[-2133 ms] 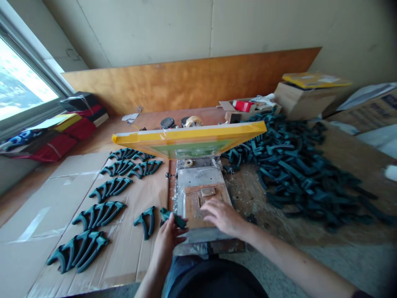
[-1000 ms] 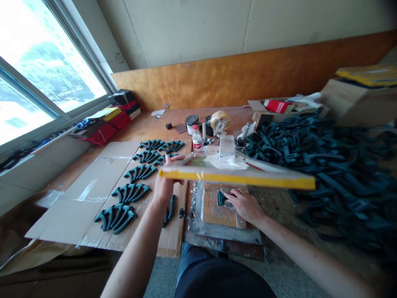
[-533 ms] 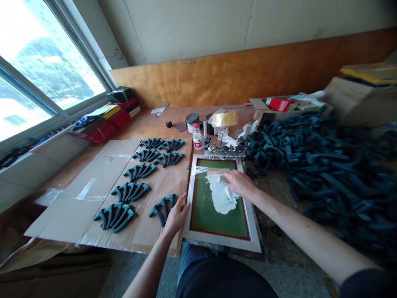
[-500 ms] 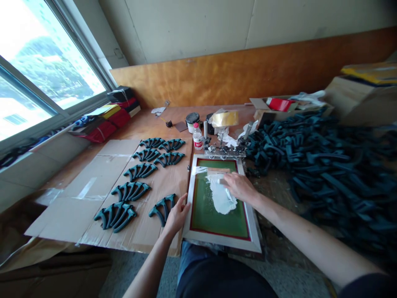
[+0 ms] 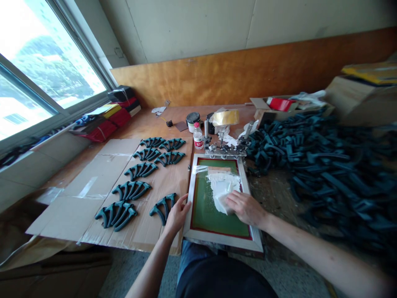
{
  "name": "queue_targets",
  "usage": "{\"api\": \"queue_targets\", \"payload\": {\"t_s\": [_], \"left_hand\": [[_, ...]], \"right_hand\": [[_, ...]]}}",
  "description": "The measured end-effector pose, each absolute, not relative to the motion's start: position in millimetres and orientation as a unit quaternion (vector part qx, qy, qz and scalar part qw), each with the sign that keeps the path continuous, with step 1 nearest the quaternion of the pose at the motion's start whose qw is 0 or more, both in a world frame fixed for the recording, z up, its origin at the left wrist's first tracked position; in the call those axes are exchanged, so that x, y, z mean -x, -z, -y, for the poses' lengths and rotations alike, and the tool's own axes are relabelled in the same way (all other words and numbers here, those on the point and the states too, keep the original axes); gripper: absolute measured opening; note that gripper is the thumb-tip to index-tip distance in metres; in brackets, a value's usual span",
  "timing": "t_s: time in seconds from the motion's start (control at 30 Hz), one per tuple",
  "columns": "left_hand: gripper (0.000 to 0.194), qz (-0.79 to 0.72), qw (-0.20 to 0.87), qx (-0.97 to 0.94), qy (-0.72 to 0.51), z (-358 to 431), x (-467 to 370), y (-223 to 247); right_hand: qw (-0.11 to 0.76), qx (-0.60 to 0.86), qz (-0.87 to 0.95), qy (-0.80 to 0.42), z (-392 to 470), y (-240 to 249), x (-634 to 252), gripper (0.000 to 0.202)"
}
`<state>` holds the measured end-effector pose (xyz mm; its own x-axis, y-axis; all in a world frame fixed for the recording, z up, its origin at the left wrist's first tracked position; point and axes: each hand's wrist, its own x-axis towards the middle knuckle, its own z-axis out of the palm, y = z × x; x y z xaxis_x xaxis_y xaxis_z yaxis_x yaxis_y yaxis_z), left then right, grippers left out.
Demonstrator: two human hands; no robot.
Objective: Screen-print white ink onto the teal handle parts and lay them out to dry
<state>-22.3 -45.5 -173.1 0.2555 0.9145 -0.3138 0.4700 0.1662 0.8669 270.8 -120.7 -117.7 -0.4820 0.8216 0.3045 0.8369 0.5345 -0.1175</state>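
A screen printing frame point(image 5: 256, 243) with a pale border and green mesh lies in front of me. White ink point(image 5: 218, 186) is spread over the upper and middle mesh. My right hand point(image 5: 246, 210) is closed on a pale scraper point(image 5: 228, 203), blurred and partly covered by the fingers, at the lower part of the ink. My left hand point(image 5: 177, 215) grips the frame's left edge. Just left of it, a small group of dark green curved plastic handles point(image 5: 163, 208) lies on cardboard point(image 5: 145, 225).
More handle groups point(image 5: 116, 215) line the cardboard. A metal hinge clamp point(image 5: 225, 152) stands at the frame's far end, near a red-capped bottle point(image 5: 197, 138) and an ink tub point(image 5: 192, 120). A large heap of handles point(image 5: 328, 165) fills the right side.
My right hand has drawn the scraper toward me, from the upper mesh to the lower part of the ink. The left hand stays at the frame's left edge.
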Motion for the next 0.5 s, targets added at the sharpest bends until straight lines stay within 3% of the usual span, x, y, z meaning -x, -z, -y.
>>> {"api": "queue_targets", "payload": {"t_s": [0.13, 0.3, 0.37, 0.5], "left_hand": [[0.064, -0.558, 0.542, -0.587, -0.224, 46, 22, 169], [0.084, -0.520, 0.610, -0.552, -0.229, 44, 24, 130], [0.078, -0.502, 0.626, -0.541, -0.254, 41, 23, 103], [0.061, -0.484, 0.609, -0.516, -0.357, 23, 7, 45]], "right_hand": [[0.170, 0.500, 0.848, -0.050, 115, 108, -275, 0.008], [0.194, 0.638, 0.745, -0.011, 59, 67, -289, 0.054], [0.192, 0.681, 0.706, 0.020, 46, 52, -304, 0.056], [0.271, 0.723, 0.633, 0.059, 56, 51, -352, 0.043]]}}
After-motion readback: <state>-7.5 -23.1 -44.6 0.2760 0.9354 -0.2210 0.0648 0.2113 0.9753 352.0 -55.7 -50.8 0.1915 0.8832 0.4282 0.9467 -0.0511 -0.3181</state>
